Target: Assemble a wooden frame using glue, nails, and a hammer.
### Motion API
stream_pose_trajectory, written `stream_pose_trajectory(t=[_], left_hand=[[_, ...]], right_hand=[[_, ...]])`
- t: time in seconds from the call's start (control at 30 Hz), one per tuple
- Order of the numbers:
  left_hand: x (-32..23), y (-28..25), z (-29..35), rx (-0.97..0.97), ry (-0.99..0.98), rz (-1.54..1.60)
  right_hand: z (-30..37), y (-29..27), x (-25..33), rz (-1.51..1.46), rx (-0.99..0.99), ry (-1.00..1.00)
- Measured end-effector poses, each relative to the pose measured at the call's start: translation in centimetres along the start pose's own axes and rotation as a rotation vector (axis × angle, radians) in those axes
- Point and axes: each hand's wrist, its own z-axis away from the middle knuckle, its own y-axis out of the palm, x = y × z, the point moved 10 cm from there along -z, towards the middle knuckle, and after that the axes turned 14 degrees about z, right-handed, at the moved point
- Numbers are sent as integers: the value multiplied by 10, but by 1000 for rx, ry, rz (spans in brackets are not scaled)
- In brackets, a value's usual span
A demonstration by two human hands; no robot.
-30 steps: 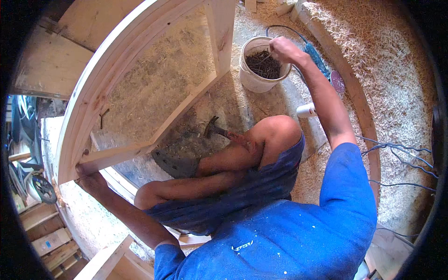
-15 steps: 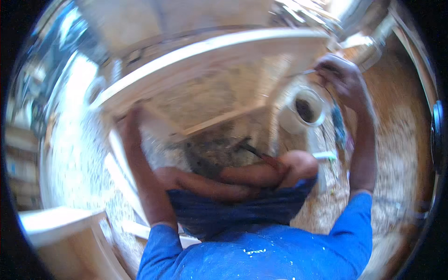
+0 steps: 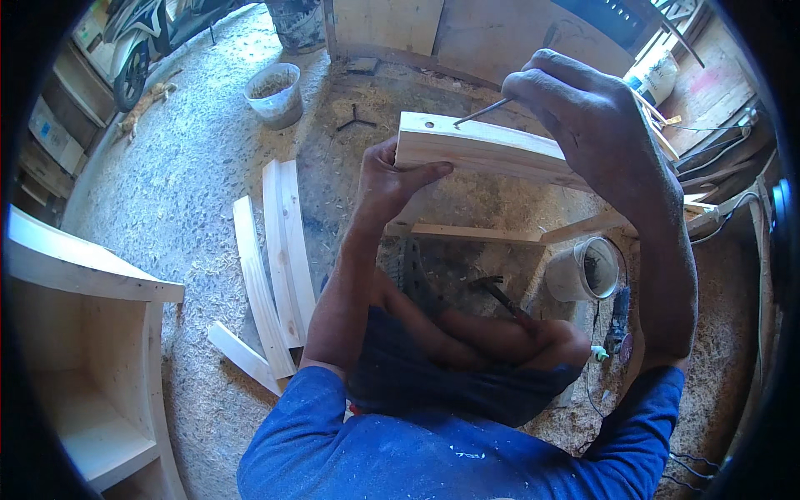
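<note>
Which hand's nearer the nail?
Right. The right hand grips the nail by its upper end; the left hand holds the curved wooden frame, lower and to the nail's left.

The left hand (image 3: 388, 188) gripped at 12 o'clock, thumb (image 3: 430, 173) pointing toward 3, while the right hand (image 3: 587, 117), fingers (image 3: 543, 79) curled, arched at 2 o'clock.

Floor (image 3: 196, 162): grey, rough, littered with pale wood shavings. Far side, facing me: upright wooden panels (image 3: 492, 37), plain-surfaced. Left foreground: one wooden shelf unit (image 3: 92, 421), curved, open-fronted. Far left: one parked motorbike (image 3: 154, 29). Light: cool daylight, falling brightest where the motorbike stands.
</note>
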Motion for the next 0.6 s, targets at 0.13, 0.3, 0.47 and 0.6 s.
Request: stream_pose_trajectory(t=[0.13,0.3,0.47,0.6], left_hand=[[3,2,-1,11,1,26],[8,-5,-1,-11,-40,-28],[5,-1,-2,3,-12,-8],[6,0,-1,12,-27,3]], right_hand=[[-3,3,1,27,39,-31],[-6,6,-7,-65,14,-69],[-15,8,-3,-90,1,-120],[-28,6,0,-200,22,-112]])
